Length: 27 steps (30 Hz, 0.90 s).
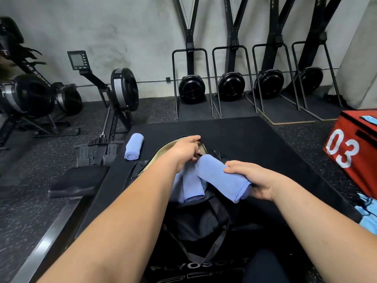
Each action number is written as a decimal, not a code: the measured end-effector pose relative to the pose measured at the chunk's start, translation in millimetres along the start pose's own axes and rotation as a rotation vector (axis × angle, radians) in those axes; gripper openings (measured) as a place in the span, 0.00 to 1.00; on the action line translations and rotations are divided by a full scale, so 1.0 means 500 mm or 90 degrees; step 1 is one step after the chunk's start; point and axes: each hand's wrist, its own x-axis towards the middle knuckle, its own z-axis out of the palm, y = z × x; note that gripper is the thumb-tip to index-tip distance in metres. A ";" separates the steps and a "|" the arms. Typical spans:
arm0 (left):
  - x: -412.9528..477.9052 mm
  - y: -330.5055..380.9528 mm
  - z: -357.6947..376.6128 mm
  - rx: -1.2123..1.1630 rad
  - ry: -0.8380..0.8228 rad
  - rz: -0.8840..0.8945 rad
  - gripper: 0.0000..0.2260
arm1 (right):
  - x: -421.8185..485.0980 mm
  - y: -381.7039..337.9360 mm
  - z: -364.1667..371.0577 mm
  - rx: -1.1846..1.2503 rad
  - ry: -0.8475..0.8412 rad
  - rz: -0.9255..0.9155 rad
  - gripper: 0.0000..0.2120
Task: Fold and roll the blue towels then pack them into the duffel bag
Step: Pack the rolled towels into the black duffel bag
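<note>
A black duffel bag (204,221) with a tan lining lies open on a black padded box in front of me. My left hand (184,153) grips the far edge of the bag's opening. My right hand (253,178) holds a rolled blue towel (220,176) over the opening, its far end pointing into the bag. Two rolled blue towels (192,185) lie side by side inside the bag, partly hidden by my left wrist. Another rolled blue towel (133,147) lies on the box's far left corner.
A red plyo box (350,148) marked 03 stands at the right, with light blue cloth (367,213) below it. A rowing machine (114,103) with its seat (77,180) runs along the left. Several black ski machines (191,86) line the far wall.
</note>
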 end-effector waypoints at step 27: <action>-0.020 -0.163 -0.022 0.520 -0.063 0.212 0.39 | 0.142 0.031 0.161 -0.579 0.318 -0.123 0.22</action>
